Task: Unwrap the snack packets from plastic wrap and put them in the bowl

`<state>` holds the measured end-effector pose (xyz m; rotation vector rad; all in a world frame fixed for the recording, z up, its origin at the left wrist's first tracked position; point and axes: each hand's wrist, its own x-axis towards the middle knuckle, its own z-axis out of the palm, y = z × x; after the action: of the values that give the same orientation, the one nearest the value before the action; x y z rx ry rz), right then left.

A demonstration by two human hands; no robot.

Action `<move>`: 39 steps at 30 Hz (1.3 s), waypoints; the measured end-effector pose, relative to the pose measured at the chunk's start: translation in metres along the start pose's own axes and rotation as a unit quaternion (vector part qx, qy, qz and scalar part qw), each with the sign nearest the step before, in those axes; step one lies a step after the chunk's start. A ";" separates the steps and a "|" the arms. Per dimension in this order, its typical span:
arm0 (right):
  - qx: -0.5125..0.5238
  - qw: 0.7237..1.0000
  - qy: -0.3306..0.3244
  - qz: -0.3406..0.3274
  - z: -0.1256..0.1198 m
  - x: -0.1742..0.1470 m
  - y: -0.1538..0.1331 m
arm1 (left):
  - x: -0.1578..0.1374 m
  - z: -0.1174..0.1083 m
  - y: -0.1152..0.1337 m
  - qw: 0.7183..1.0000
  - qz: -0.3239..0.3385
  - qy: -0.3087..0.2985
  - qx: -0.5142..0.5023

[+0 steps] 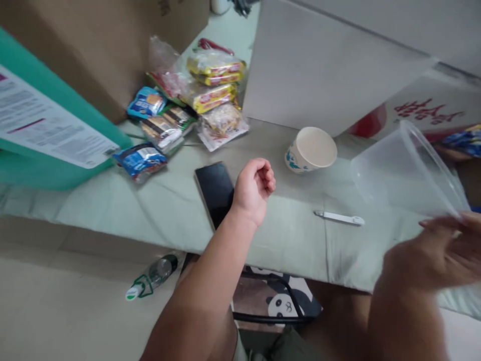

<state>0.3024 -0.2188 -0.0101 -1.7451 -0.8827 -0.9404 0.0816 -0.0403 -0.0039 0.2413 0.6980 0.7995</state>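
My left hand (255, 188) rests over the cloth-covered table beside a dark smartphone (215, 190). Its fingers curl loosely inward, and I see nothing in them. At the right, my right hand (445, 250) grips the rim of a clear plastic tub (398, 170), which is tilted on its side above the table. Between the hands stands an upright paper cup (310, 150) with a blue-green print. In front of the cup lies a slim white tool (340, 217) with a grey tip; its kind is unclear.
Several packaged snacks (218, 98) lie at the back left, near a cardboard box (112, 45) and a green box (56, 115). A large white box (319, 65) stands behind the cup. Below the table's front edge, a plastic bottle (160, 273) lies on the floor.
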 end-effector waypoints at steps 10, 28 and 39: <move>-0.025 0.988 -0.148 0.033 -0.012 -0.028 0.052 | 0.018 0.041 -0.085 0.972 0.087 -0.051 0.213; 0.089 0.958 -0.251 0.107 -0.009 -0.046 0.060 | 0.021 0.042 -0.103 0.957 0.118 -0.039 0.264; 0.148 0.972 -0.182 -0.027 0.007 -0.067 0.000 | 0.006 0.021 -0.055 0.971 0.134 0.018 0.197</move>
<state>0.2744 -0.2229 -0.0709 -1.6614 -1.2429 -0.4929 0.1299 -0.0723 -0.0152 0.6943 0.8689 0.9185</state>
